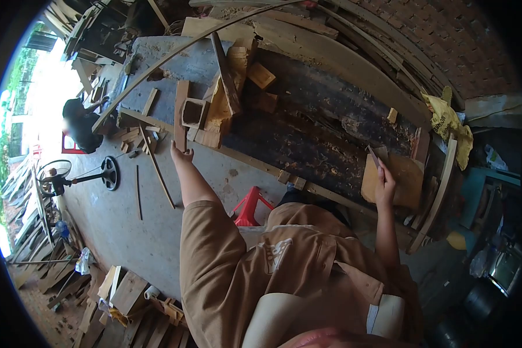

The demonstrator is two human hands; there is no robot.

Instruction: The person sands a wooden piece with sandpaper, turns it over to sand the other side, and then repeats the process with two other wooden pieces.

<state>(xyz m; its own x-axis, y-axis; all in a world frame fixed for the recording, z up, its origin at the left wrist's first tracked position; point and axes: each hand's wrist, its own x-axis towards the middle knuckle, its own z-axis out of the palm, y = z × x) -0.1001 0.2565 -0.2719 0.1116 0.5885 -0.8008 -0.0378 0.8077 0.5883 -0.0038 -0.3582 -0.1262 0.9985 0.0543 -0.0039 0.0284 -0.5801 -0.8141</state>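
Note:
My left hand [182, 153] is closed round the near end of a reddish-brown wooden board [181, 110] on the left part of the workbench [325, 95]. Right beside that board sits a small open wooden box [194, 112], with lighter wood blocks [217, 110] behind it. On the bench's right side, my right hand [384, 184] pinches a thin, dark flat strip [373, 153] whose kind I cannot tell. Under this hand lies a tan flat panel [403, 180]. A small wood offcut [392, 115] rests farther back on the dark, debris-strewn bench top.
A long thin strip of wood [174, 52] slants across the bench's left end. In front of me stands a red plastic stool [249, 207]. Another person [82, 124] is at the far left. Stacked wood [127, 293] lies lower left; a yellow sack [445, 116] hangs at right.

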